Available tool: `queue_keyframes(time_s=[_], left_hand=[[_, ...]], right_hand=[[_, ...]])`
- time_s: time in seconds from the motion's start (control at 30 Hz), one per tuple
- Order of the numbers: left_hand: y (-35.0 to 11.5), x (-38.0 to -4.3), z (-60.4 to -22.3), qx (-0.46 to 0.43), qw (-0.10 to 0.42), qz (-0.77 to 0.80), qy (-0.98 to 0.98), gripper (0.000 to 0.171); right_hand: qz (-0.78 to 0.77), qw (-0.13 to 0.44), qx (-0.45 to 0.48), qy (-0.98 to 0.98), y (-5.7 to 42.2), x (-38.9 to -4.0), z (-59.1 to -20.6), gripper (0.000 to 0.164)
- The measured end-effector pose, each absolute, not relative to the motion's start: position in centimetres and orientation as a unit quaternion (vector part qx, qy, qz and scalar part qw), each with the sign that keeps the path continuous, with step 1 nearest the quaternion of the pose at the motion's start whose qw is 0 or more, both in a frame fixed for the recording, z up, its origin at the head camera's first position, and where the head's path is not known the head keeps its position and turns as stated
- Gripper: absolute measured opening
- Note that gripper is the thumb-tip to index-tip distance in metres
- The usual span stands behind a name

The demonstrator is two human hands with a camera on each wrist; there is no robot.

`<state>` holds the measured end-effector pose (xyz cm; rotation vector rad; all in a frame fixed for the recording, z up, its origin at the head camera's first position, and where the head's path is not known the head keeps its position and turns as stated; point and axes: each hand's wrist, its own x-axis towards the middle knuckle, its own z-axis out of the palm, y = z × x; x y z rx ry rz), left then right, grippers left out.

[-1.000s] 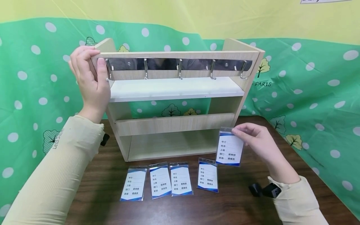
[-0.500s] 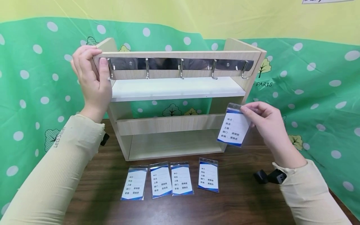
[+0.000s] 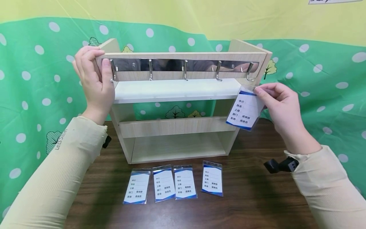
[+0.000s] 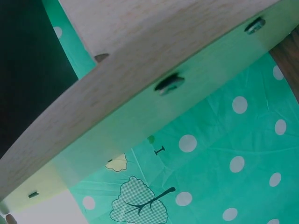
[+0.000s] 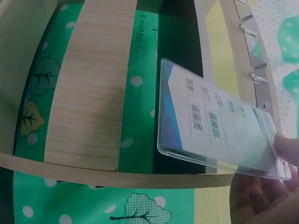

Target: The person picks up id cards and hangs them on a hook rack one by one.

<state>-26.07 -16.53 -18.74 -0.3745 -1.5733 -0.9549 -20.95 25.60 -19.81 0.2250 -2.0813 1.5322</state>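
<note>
My right hand (image 3: 286, 111) pinches a blue-and-white ID badge in a clear sleeve (image 3: 245, 109) by its top edge, between thumb and fingers. The badge hangs tilted in front of the right side of a small wooden shelf (image 3: 177, 126), just below the rightmost hook (image 3: 249, 73) and apart from it. In the right wrist view the badge (image 5: 215, 121) spans the space before the shelf, held at its slotted end. My left hand (image 3: 95, 82) grips the shelf's upper left corner, thumb on the front board and fingers round the side. The left wrist view shows only the shelf's side panel (image 4: 140, 88).
A metal rail (image 3: 168, 65) with several hooks runs across the top board. Several more ID badges lie face up on the dark table before the shelf, the rightmost badge (image 3: 212, 178) set apart from the others. A green dotted cloth (image 3: 317, 95) hangs behind.
My right hand has lifted the badge from near the table up and rightward to just under the rightmost hook. The left hand keeps its grip on the shelf corner.
</note>
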Motion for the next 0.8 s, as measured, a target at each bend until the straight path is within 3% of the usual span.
queue_keyframes(time_s=[0.53, 0.8], left_hand=[[-16.4, -25.9, -18.6, -0.161, 0.594, -0.410, -0.674, 0.037], [-16.4, -26.0, -18.6, -0.164, 0.592, -0.409, -0.675, 0.037]], right_hand=[[0.582, 0.311, 0.102, -0.744, 25.5, -21.8, -18.1, 0.007], [0.542, 0.303, 0.104, -0.777, 25.2, -22.0, -17.3, 0.007]])
